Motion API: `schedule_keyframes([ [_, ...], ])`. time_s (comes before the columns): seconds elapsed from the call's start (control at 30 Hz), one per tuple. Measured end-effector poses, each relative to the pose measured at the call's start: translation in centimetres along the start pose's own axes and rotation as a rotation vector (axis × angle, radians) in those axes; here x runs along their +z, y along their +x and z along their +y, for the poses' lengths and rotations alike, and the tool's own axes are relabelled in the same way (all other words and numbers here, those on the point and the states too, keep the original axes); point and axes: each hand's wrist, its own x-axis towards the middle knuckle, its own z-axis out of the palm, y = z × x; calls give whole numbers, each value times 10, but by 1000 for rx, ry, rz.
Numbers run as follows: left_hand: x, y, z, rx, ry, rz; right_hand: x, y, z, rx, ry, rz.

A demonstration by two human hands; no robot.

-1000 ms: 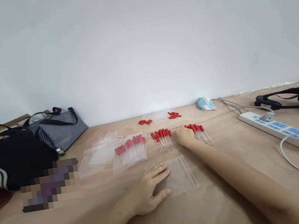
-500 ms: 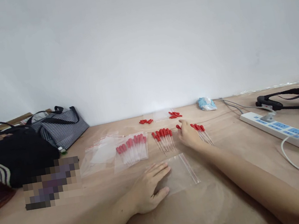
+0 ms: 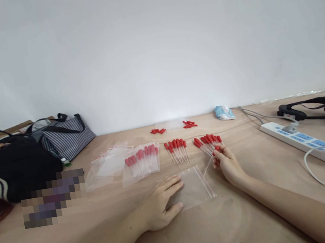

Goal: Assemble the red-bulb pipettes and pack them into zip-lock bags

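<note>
Dropper (image 3: 211,160) pinched in my right hand (image 3: 227,164); left hand (image 3: 159,202) flat, open, pressing clear bag (image 3: 195,187) on surface (image 3: 257,213).

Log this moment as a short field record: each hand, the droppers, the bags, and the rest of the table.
left hand: left hand flat on the empty zip bag
right hand: right hand pinching one red-capped dropper
loose droppers: two rows on the table
filled bags: bagged droppers
far edge: red caps
right side: power strip, headset
left side: striped bag
</note>
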Motion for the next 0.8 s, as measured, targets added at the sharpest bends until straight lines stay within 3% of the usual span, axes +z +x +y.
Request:
schedule_keyframes([
  [0.17, -2, 1, 4, -31, -3, 3, 8, -14, -2, 120, 105, -48],
  [0.33, -2, 1, 5, -37, -16, -8, 3, -23, -3, 165, -80, -341],
  [0.5, 1, 0, 4, -52, -18, 39, -5, -14, 0, -18, -391, -584],
  [0.7, -2, 1, 2, -34, -6, -40, 0, -15, -2, -465, -763, -736],
  [0.8, -2, 1, 3, -17, -12, -37, -2, -4, -7, -517, -872, -687],
])
